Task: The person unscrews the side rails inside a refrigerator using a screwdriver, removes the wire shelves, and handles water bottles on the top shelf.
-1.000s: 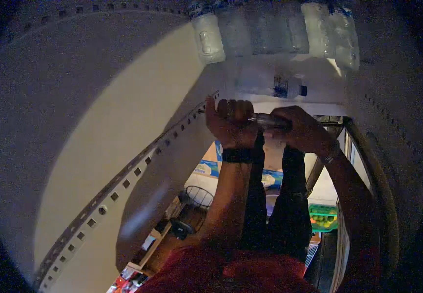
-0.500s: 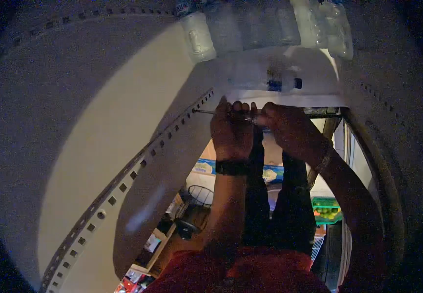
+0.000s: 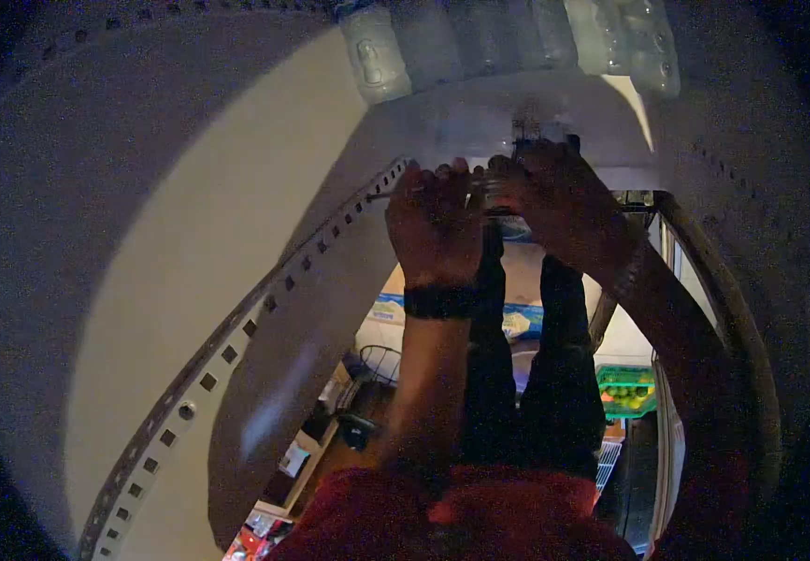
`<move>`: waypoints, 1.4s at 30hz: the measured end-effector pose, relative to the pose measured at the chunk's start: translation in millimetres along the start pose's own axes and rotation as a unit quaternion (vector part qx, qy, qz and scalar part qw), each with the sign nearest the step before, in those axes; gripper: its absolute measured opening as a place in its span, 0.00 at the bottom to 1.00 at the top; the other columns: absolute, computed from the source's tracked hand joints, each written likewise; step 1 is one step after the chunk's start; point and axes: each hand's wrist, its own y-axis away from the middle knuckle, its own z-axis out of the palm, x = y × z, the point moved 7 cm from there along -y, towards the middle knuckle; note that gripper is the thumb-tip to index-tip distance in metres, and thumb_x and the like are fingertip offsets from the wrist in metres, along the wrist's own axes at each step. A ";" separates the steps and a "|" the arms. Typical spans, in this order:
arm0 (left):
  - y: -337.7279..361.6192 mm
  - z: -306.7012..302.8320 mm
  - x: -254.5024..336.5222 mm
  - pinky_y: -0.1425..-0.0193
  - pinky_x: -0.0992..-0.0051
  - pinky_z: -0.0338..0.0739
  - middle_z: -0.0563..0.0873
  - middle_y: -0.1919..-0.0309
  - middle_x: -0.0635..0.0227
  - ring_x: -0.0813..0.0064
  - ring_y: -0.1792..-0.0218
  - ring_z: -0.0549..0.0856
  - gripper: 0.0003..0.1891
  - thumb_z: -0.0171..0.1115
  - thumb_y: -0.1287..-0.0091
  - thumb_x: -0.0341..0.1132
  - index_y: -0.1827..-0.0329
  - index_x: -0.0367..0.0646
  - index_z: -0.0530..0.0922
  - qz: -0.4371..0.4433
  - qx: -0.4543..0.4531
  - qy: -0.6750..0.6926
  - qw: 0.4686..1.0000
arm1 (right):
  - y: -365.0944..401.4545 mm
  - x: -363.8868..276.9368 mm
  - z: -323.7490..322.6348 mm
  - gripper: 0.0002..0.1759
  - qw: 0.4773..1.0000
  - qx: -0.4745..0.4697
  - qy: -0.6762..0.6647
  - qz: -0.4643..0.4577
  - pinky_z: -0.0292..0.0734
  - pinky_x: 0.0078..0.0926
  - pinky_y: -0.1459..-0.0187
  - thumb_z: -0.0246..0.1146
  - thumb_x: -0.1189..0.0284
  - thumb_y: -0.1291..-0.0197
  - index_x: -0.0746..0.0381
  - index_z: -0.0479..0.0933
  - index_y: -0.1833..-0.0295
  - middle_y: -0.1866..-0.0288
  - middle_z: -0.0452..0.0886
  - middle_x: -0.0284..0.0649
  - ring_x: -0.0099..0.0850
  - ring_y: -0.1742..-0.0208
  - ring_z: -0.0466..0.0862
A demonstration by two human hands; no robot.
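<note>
A screwdriver (image 3: 379, 196) lies nearly level across the view, its thin shaft reaching left to the slotted rail (image 3: 294, 269) on the side wall. My left hand (image 3: 435, 229), with a dark band at the wrist, is closed round the shaft near the rail. Just right of it, my right hand (image 3: 564, 206) grips the handle end, its fingers partly hidden in shadow. Whether the tip sits in a slot or against a screw is too dim to tell.
Several frosty bottles (image 3: 381, 65) stand in a row at the top. Another bottle lies dimly behind my right hand. A dark curved frame edge (image 3: 727, 299) runs down the right. Below are blue-printed boxes (image 3: 523, 321), a green crate of fruit (image 3: 624, 393) and my legs.
Both hands appear higher in view with the screwdriver, and my right hand has turned about the handle. The bottle behind is now more covered by it. The view has shifted slightly.
</note>
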 end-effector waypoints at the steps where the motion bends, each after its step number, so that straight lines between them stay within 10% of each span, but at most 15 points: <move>1: 2.2 0.9 0.5 0.71 0.67 0.70 0.64 0.89 0.73 0.74 0.84 0.70 0.22 0.54 0.33 0.44 0.86 0.52 0.60 0.012 0.038 -0.004 0.999 | 3.9 -2.7 -1.7 0.13 0.999 0.043 -0.002 -0.027 0.78 0.36 0.56 0.63 0.73 0.44 0.63 0.77 0.52 0.62 0.79 0.46 0.40 0.61 0.81; 3: -2.8 -2.2 1.4 0.72 0.67 0.70 0.65 0.89 0.73 0.74 0.84 0.70 0.22 0.55 0.34 0.44 0.86 0.52 0.61 0.031 0.076 -0.009 0.997 | 11.7 -6.0 -1.8 0.12 0.988 0.130 -0.002 -0.080 0.78 0.33 0.59 0.62 0.72 0.42 0.63 0.76 0.52 0.68 0.78 0.44 0.37 0.65 0.81; 7: -25.2 -3.6 3.4 0.73 0.70 0.70 0.66 0.88 0.73 0.76 0.84 0.70 0.19 0.55 0.34 0.44 0.83 0.51 0.63 -0.058 -0.245 0.000 0.968 | 3.1 5.9 13.4 0.12 0.921 -0.288 -0.245 0.096 0.77 0.28 0.61 0.60 0.68 0.38 0.60 0.77 0.50 0.71 0.76 0.42 0.33 0.66 0.80; 9: -21.1 -0.5 -0.5 0.72 0.71 0.70 0.66 0.87 0.73 0.78 0.83 0.71 0.18 0.54 0.33 0.43 0.82 0.51 0.63 -0.093 -0.318 0.056 0.942 | 5.2 3.0 12.8 0.12 0.950 -0.223 -0.216 -0.036 0.76 0.29 0.62 0.58 0.67 0.36 0.58 0.77 0.49 0.71 0.77 0.41 0.32 0.66 0.81; 12: -25.0 -11.6 -0.7 0.71 0.72 0.69 0.66 0.87 0.73 0.79 0.82 0.71 0.18 0.52 0.31 0.42 0.81 0.51 0.64 -0.046 -0.209 -0.001 0.977 | 10.0 0.6 16.7 0.12 0.978 -0.106 -0.177 0.002 0.75 0.32 0.61 0.57 0.71 0.36 0.55 0.77 0.47 0.69 0.78 0.41 0.33 0.64 0.81; 15: -2.6 0.7 -2.9 0.71 0.71 0.70 0.67 0.87 0.72 0.77 0.82 0.71 0.18 0.52 0.31 0.42 0.81 0.50 0.64 -0.031 -0.034 0.001 0.999 | 6.7 -17.4 2.6 0.12 0.988 0.056 0.142 -0.025 0.75 0.35 0.60 0.58 0.72 0.37 0.57 0.77 0.48 0.65 0.79 0.44 0.35 0.61 0.81; 18: -7.6 -0.7 -10.0 0.71 0.70 0.71 0.69 0.86 0.71 0.76 0.82 0.72 0.18 0.52 0.31 0.42 0.82 0.50 0.65 -0.031 -0.070 0.014 0.997 | 14.7 -7.6 -5.5 0.13 0.985 0.112 -0.119 0.049 0.75 0.35 0.59 0.63 0.69 0.42 0.61 0.77 0.51 0.62 0.79 0.44 0.36 0.61 0.80; 21: -22.9 0.6 -12.9 0.71 0.69 0.71 0.70 0.86 0.71 0.74 0.82 0.72 0.19 0.52 0.31 0.41 0.82 0.50 0.65 -0.061 -0.292 0.054 0.953 | 19.0 17.4 8.8 0.14 0.857 -0.160 -0.430 0.233 0.76 0.35 0.59 0.63 0.69 0.42 0.62 0.76 0.51 0.60 0.79 0.44 0.37 0.61 0.81; 24: -10.8 11.2 -6.0 0.70 0.68 0.72 0.72 0.85 0.70 0.73 0.82 0.72 0.19 0.52 0.31 0.41 0.83 0.50 0.66 -0.049 -0.405 0.106 0.907 | 18.3 10.5 15.9 0.15 0.829 -0.331 -0.373 0.254 0.76 0.34 0.58 0.61 0.72 0.42 0.62 0.75 0.49 0.59 0.79 0.46 0.38 0.60 0.81; 27: 2.1 8.4 -8.3 0.59 0.68 0.73 0.74 0.89 0.73 0.75 0.79 0.75 0.23 0.48 0.30 0.44 0.88 0.50 0.69 -0.025 0.012 -0.043 0.999 | 11.4 1.5 7.1 0.17 0.987 -0.102 -0.088 0.091 0.75 0.34 0.57 0.58 0.76 0.43 0.62 0.74 0.47 0.59 0.78 0.47 0.39 0.59 0.81; 28: 3.2 8.2 -5.4 0.63 0.69 0.72 0.72 0.90 0.74 0.75 0.81 0.73 0.23 0.48 0.30 0.43 0.88 0.50 0.68 -0.032 0.004 -0.027 0.999 | 15.4 -10.9 0.2 0.18 0.999 0.029 0.028 0.013 0.75 0.34 0.57 0.58 0.77 0.44 0.62 0.73 0.46 0.60 0.78 0.47 0.40 0.59 0.81; 31: -1.5 2.2 3.8 0.74 0.70 0.70 0.66 0.91 0.75 0.76 0.87 0.67 0.23 0.50 0.30 0.43 0.88 0.51 0.65 -0.061 -0.025 0.020 0.998 | 13.4 -19.8 3.2 0.26 0.993 0.029 0.106 -0.032 0.76 0.43 0.52 0.61 0.72 0.49 0.60 0.73 0.40 0.52 0.77 0.52 0.50 0.51 0.78; 33: -12.2 -2.4 -7.8 0.81 0.71 0.68 0.61 0.93 0.75 0.77 0.91 0.63 0.23 0.51 0.30 0.43 0.87 0.52 0.63 -0.101 -0.051 0.054 0.992 | 27.6 -15.9 -8.3 0.19 0.993 0.050 -0.088 0.053 0.76 0.42 0.51 0.61 0.76 0.45 0.65 0.73 0.46 0.60 0.79 0.47 0.45 0.56 0.81; 37: -0.5 20.4 -14.0 0.71 0.76 0.70 0.65 0.94 0.76 0.79 0.88 0.67 0.29 0.46 0.29 0.50 0.93 0.56 0.63 -0.169 -0.349 0.094 0.917 | 24.5 1.5 14.8 0.15 0.967 -0.151 -0.200 0.046 0.77 0.38 0.54 0.64 0.73 0.42 0.66 0.75 0.50 0.67 0.79 0.47 0.44 0.59 0.82; 42: 8.0 3.4 -14.1 0.71 0.75 0.71 0.68 0.90 0.74 0.77 0.85 0.70 0.27 0.49 0.30 0.50 0.90 0.53 0.61 -0.123 -0.120 -0.020 0.985 | 33.4 -19.1 -8.0 0.11 0.988 0.036 -0.144 0.052 0.77 0.40 0.56 0.62 0.77 0.43 0.66 0.75 0.54 0.59 0.77 0.50 0.47 0.58 0.80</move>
